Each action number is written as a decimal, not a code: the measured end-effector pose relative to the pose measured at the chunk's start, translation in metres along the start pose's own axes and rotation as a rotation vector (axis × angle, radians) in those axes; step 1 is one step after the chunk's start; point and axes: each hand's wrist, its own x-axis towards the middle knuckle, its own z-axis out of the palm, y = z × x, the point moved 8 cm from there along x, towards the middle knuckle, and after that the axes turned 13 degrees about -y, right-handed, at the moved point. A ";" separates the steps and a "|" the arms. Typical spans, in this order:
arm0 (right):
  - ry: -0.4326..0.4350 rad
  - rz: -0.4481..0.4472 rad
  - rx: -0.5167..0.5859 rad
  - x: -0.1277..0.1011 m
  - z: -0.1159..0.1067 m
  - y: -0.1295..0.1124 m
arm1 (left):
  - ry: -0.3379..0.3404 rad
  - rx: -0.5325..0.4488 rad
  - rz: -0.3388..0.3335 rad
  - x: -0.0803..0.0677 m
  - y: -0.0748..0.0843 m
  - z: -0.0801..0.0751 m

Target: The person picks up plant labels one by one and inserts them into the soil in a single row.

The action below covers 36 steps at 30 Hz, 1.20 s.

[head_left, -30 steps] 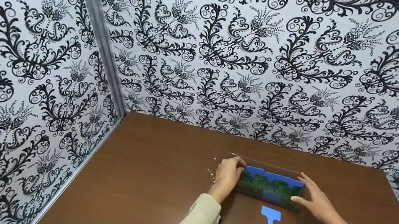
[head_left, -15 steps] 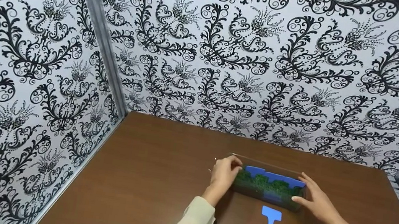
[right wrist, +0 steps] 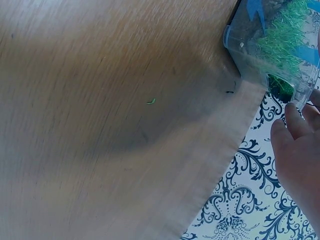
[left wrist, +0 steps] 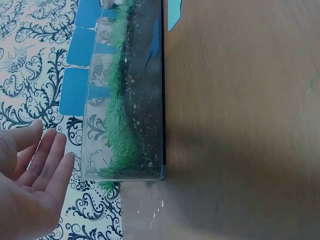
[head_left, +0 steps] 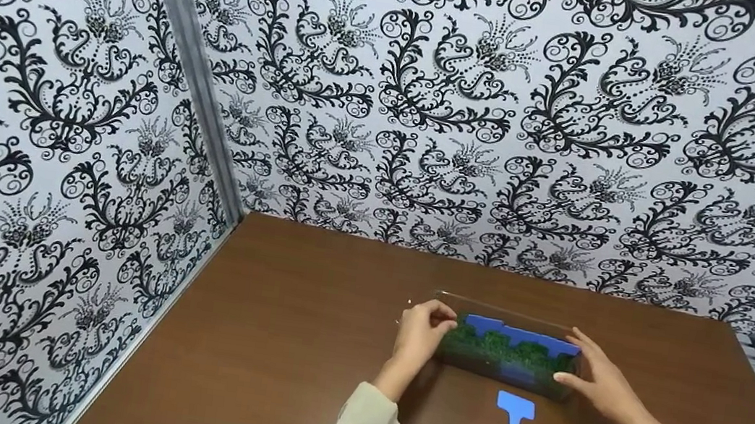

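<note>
A clear rectangular container (head_left: 509, 350) of dark soil and green grass stands on the brown table (head_left: 301, 348). Blue tags (head_left: 514, 334) stick up along its far side. My left hand (head_left: 422, 329) is at its left end. In the left wrist view that hand (left wrist: 30, 185) has straight fingers, a small gap from the container (left wrist: 130, 100). My right hand (head_left: 600, 380) lies against the right end with fingers extended. In the right wrist view its fingertips (right wrist: 297, 120) touch the container's rim (right wrist: 270, 40). A loose blue plant tag (head_left: 516, 409) lies on the table in front.
Patterned black-and-white walls (head_left: 505, 127) close the table in at the back and both sides. A few white specks (left wrist: 155, 215) lie on the table by the container's left end. A green scrap (right wrist: 151, 101) lies on the wood to its right.
My left hand has drawn back slightly from the container's top left corner. The container, the right hand and the loose tag have stayed in place.
</note>
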 end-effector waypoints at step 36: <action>-0.021 0.008 -0.017 0.000 0.000 0.000 | -0.298 -0.068 0.013 -0.033 0.008 0.041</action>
